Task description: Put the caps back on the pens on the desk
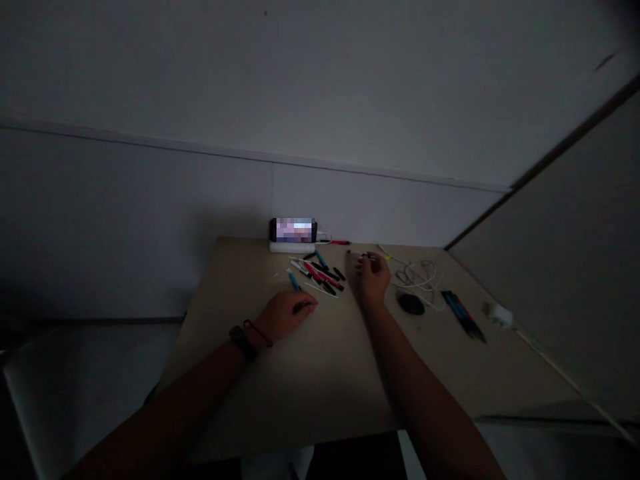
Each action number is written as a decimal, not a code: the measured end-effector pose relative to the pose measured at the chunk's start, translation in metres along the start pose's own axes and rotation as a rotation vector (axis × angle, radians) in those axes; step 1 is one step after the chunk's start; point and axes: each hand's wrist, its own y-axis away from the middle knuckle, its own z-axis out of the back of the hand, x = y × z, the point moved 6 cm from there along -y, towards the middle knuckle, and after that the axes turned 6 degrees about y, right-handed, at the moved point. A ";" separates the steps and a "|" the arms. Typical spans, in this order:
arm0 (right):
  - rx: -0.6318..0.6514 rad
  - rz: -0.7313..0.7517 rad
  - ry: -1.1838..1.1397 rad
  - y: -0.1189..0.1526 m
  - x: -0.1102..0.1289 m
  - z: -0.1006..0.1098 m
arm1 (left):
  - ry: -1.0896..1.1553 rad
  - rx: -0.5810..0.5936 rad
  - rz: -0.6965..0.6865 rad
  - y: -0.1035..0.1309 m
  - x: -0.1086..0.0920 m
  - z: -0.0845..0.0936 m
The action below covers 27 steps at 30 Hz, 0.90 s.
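Beige counter (325,387): supports the pens. Pen pile (313,272): located beyond the left hand (287,315) and to the left of the right hand (375,277); most long axes slant from far left to near right. Blue pen (293,280): just beyond the left knuckles, same slant; the left hand is the nearer one. Slim pen (357,253): pinched in the right fingers, axis roughly crosswise, free end pointing left. Dark piece (301,307): clamped by the left fingers; type cannot be determined.
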 end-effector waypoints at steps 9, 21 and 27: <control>0.361 0.301 0.641 0.009 0.002 -0.035 | 0.005 -0.007 0.010 0.002 0.002 -0.002; 0.442 0.347 0.762 -0.002 0.009 -0.044 | 0.021 -0.051 -0.021 0.005 -0.005 -0.001; 0.444 0.353 0.774 -0.013 0.010 -0.057 | 0.042 -0.078 -0.033 0.005 -0.004 -0.002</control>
